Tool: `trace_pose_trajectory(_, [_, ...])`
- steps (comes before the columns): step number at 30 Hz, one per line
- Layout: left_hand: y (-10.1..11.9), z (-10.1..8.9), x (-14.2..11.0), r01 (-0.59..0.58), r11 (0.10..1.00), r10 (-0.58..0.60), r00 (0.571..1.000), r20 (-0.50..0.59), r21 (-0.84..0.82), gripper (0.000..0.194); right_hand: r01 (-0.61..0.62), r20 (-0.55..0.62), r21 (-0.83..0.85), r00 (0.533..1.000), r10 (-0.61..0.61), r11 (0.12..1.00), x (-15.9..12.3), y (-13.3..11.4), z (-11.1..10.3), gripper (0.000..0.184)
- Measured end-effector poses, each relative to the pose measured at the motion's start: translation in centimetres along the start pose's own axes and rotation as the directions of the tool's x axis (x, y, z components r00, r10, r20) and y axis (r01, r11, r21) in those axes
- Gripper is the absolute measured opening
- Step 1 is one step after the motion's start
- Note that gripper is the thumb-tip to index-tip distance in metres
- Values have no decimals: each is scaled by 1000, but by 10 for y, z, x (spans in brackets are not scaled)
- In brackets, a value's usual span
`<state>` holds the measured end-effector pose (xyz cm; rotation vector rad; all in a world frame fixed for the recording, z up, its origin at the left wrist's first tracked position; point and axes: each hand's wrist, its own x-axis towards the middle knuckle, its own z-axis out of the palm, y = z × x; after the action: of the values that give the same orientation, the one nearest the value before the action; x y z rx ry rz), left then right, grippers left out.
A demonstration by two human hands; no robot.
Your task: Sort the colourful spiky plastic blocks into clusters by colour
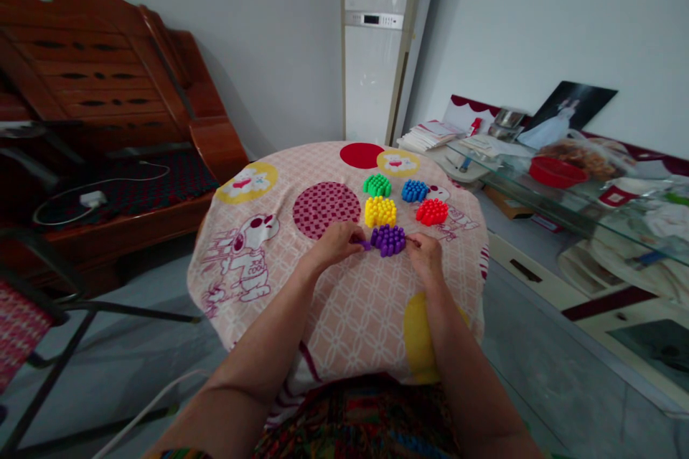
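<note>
A cluster of small purple round-topped pegs (388, 240) stands on the cloth-covered table between my hands. My left hand (339, 242) is closed at its left side, with a purple piece (367, 246) at the fingertips; its full shape is hidden. On the other side, my right hand (426, 252) has its fingers pinched together close against the cluster. What they hold, if anything, is hidden. Just behind are clusters of yellow pegs (380, 212) and red pegs (431, 212). Farther back stand the green pegs (377, 186) and the blue pegs (415, 191).
A patterned pink tablecloth (349, 315) covers the round table. To the right, a glass-topped cabinet (608, 208) carries papers (433, 133), a red bowl (558, 171) and other items. A wooden bench (102, 100) is at the left, with a folding chair frame (86, 305) nearer me.
</note>
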<state>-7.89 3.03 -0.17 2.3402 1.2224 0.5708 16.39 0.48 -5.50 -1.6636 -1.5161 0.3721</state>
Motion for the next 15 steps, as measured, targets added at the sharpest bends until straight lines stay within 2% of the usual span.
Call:
trace_pose_trajectory(5, [-3, 4, -1, -9, 997, 8, 1000, -17, -76, 14, 15, -2, 5, 1000, -15, 1000, 0, 2, 1, 27])
trace_pose_trajectory(15, [1, 12, 3, -78, 997, 74, 991, -110, -30, 19, -8, -14, -3, 1000, 8, 1000, 1, 2, 2, 27])
